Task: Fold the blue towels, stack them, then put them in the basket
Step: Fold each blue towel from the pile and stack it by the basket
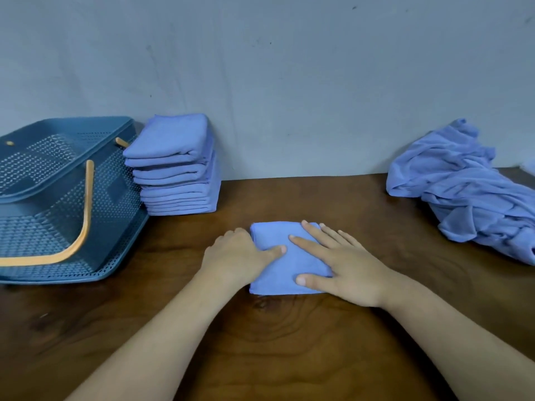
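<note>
Two hands were on the small folded blue cloth towel (278, 267), dead centre: our left hand (237, 253) gripped its 9 o'clock edge, thumb on top; our right hand (341, 267) pressed flat, fingers straight. The folded blue towel stack (176, 169) sat at 11 o'clock beside the dark-blue perforated plastic basket (58, 198).

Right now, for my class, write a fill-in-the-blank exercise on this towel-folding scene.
The perforated blue plastic basket has ____ handles.
The left hand and right hand rest on ____ folded blue towel on the brown wooden table.
The crumpled heap of blue towels lies at the table's far ____ side.
Answers: orange; one; right.
</note>
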